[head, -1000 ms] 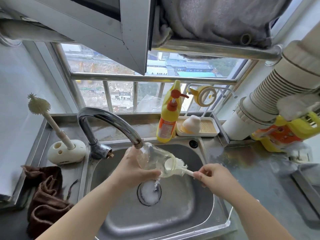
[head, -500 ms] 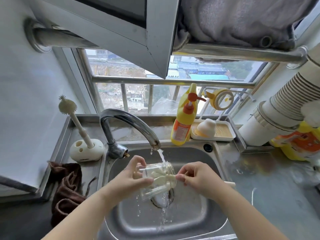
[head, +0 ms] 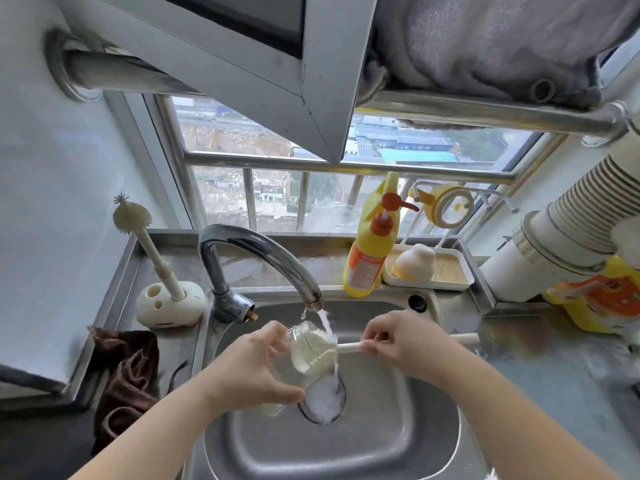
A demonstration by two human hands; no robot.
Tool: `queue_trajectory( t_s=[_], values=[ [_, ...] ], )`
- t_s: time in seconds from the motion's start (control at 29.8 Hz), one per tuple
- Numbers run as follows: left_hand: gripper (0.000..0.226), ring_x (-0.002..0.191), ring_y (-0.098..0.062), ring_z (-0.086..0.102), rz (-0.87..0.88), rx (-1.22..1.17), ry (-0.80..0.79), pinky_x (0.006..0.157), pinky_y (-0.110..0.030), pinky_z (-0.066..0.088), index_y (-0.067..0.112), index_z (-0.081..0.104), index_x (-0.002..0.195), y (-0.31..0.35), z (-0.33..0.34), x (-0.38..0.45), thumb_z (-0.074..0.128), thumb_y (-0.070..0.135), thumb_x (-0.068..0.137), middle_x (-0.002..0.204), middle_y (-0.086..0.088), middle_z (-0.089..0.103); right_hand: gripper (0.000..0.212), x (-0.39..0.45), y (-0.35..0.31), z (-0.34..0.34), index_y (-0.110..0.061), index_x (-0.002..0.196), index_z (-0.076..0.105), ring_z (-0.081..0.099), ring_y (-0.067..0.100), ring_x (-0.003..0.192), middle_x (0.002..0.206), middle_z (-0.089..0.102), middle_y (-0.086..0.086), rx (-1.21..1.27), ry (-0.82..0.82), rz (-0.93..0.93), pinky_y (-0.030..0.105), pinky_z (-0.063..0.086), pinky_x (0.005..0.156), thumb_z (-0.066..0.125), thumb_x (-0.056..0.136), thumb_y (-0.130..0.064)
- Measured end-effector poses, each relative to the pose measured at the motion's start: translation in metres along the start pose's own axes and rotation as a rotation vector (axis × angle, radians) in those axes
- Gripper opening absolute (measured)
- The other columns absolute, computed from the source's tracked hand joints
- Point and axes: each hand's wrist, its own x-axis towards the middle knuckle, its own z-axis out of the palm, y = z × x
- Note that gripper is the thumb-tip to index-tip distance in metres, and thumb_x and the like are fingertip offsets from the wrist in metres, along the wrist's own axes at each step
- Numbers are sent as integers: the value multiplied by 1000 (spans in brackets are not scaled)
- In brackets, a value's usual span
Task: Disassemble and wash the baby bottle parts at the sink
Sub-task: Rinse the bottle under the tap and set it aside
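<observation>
**Bottle Body Under Scrub at Sink Station**

Stainless-steel counter and window ledge formed the work area, with a barred window behind. Set into it was the stainless-steel sink basin [head: 398, 441], foam gathered over its drain. A curved chrome faucet [head: 256, 251] was running, its stream falling past the bottle mouth. On the ledge stood a yellow pump bottle of detergent [head: 372, 247], beside a cream tray [head: 450, 271] carrying a white domed bottle cap. A brown cloth [head: 124, 368] lay crumpled left of the basin.

The left hand [head: 249, 372] was wrapped around the clear glass baby bottle body [head: 301, 358], held tilted over the drain, mouth toward the right. The right hand [head: 401, 341] pinched the cream handle of a white bristle brush [head: 317, 351], whose head sat inside the bottle.

Assessment: washing appeared under way, rinsing pending. Sound practice would be to twist the brush against the base and shoulder, keep a firm grip on the wet glass, and hold it low over the basin.
</observation>
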Motion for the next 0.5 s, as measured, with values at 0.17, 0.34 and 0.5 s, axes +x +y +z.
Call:
queue_trajectory(
  t_s=[0.17, 0.34, 0.5],
  values=[
    [69, 91, -3, 57, 47, -7, 50, 81, -21, 47, 31, 47, 108, 9, 8, 6, 80, 43, 48, 97, 13, 59, 24, 12, -25, 10, -26, 99, 63, 60, 20, 92, 98, 65, -6, -284, 108, -158, 29, 43, 70, 48, 93, -43],
    [71, 100, 3, 53, 45, -25, 62, 82, -14, 45, 34, 43, 112, 6, 0, 9, 83, 40, 54, 104, 18, 54, 20, 12, 5, -19, -29, 90, 65, 54, 8, 85, 93, 63, -11, -126, 130, -40, 28, 47, 74, 57, 87, -47],
    [72, 100, 5, 53, 51, 7, 68, 84, -16, 45, 34, 44, 112, 8, 4, 10, 79, 44, 50, 104, 17, 55, 17, 12, -3, -14, -29, 89, 66, 57, 10, 82, 82, 59, -12, -116, 59, -39, 29, 48, 71, 58, 87, -43]
  ],
)
